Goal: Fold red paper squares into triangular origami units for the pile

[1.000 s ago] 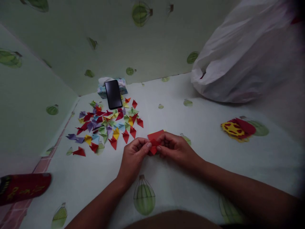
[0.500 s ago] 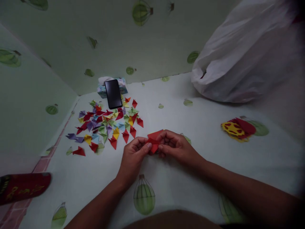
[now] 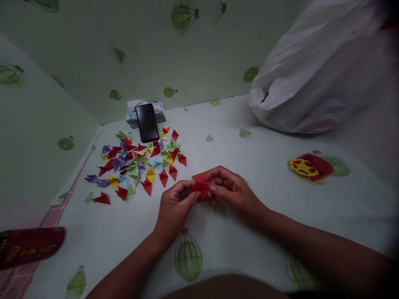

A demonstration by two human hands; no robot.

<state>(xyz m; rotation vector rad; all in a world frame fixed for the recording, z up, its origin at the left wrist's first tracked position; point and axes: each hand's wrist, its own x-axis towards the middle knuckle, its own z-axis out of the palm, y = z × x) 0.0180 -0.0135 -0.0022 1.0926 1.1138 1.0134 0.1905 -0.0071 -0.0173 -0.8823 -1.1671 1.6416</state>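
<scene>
Head view. Item: red paper (image 3: 200,189), 1 small creased piece, held above the tabletop (image 3: 233,241) near its middle, between the fingertips of 2 bare hands. Left hand (image 3: 175,203): narrow pinch on the paper's left side, thumb on top. Right hand (image 3: 233,192): narrow pinch on its right side, thumb and fingertips close together. The paper lies directly between the 2 grips, neither hand clearly nearer; fingers hide much of it, so from where I stand I cannot tell its long axis.

Just beyond, towards the rear edge: 1 orange-red sheet (image 3: 201,176), smooth, partly covered by the right hand; whether it joins the held piece, I cannot tell.

Towards the rear left corner: a spread of folded papers (image 3: 132,170), matte, sharply pointed, in red, yellow, green, blue and purple. Behind these: 1 phone (image 3: 147,123), flat black rectangle, tilted in front of a patterned tissue box (image 3: 160,110) with white tissue showing.

Near the rear right corner: 1 white plastic bag (image 3: 296,91), thin, wrinkled, bulging. Nearer the right edge: yellow and red cut-outs (image 3: 304,167), flat, overlapping, the yellow pierced. At the left edge: 1 round-ended red object (image 3: 33,247), yellow markings, material uncertain.
</scene>
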